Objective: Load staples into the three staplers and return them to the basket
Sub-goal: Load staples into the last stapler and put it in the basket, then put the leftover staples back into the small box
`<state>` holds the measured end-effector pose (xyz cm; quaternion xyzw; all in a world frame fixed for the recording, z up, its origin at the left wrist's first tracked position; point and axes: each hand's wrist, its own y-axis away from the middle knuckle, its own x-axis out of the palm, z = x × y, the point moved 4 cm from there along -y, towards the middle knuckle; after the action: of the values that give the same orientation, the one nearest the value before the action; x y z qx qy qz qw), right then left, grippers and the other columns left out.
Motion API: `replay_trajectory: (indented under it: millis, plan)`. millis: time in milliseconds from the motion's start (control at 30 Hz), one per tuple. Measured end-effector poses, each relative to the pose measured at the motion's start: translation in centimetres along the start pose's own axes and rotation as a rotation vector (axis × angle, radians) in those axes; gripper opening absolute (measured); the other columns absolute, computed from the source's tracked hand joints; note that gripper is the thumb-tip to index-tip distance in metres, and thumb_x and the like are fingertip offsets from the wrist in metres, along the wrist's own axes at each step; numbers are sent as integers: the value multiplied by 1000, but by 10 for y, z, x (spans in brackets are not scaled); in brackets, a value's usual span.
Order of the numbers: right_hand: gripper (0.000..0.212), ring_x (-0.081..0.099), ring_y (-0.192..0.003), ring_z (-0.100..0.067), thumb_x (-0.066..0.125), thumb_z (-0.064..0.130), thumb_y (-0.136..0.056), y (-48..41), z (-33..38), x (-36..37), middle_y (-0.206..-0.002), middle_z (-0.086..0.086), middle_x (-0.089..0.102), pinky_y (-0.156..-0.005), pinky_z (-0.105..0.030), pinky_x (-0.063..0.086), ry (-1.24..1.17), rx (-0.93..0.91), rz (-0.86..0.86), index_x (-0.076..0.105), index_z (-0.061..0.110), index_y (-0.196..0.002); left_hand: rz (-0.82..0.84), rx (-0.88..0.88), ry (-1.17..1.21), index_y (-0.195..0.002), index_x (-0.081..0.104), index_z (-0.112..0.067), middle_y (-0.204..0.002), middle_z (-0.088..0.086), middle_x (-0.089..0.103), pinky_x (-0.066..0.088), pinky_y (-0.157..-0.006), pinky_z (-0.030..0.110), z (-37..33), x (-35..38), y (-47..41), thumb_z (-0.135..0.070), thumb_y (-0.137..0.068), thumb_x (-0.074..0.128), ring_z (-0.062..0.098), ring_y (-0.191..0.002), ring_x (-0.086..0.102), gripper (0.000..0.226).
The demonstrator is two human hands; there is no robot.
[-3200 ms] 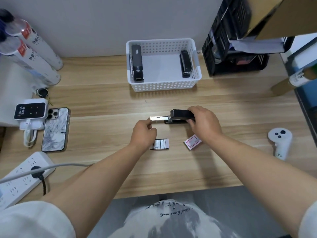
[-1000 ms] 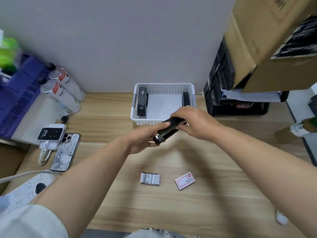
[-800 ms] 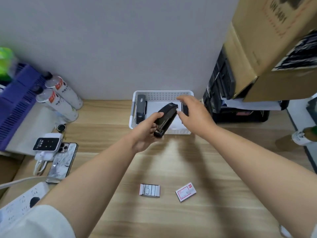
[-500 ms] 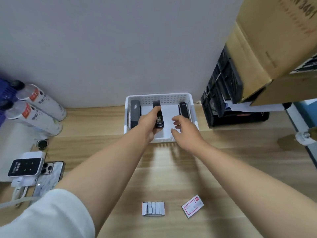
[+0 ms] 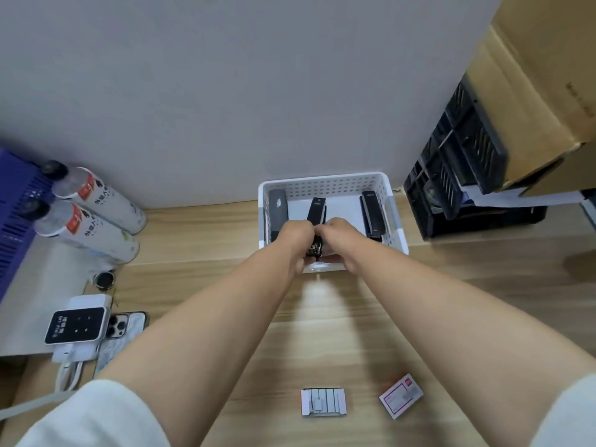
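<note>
A white perforated basket (image 5: 332, 187) stands against the wall and holds three black staplers. The left stapler (image 5: 278, 208) and the right stapler (image 5: 371, 214) lie along its side walls. The middle stapler (image 5: 316, 208) lies between them, its near end hidden by my fingers. My left hand (image 5: 295, 240) and my right hand (image 5: 342, 239) both reach over the basket's front wall and close on that near end from either side. An open tray of staples (image 5: 323, 402) and its small box sleeve (image 5: 401, 396) lie on the wooden desk near me.
Two spray cans (image 5: 93, 217) and a purple crate (image 5: 14, 214) lie at the left. A white device (image 5: 75, 324), a phone (image 5: 125, 327) and a small round object (image 5: 104, 280) sit near the desk's left edge. Black crates (image 5: 461, 188) and a cardboard box (image 5: 532, 91) stand at the right.
The stapler went from the desk's middle into the basket between the other two. My right hand, open beside it half a second ago, has closed on it along with my left.
</note>
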<state>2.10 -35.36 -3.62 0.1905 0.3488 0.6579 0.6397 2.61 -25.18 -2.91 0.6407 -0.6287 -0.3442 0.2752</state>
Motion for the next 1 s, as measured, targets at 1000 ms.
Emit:
replay_trajectory:
  millis: [1000]
  plan:
    - [22,49,-108,-21,59,26,-75,123,-162,-36,-105,4,54,-94,-40,48,1003,-279,193,61,33,-95,218,430,-1232,-137,52,-33,-126,1,52,41,-106,40,174,-22,115,-53,-75,81,21,-121,41,72]
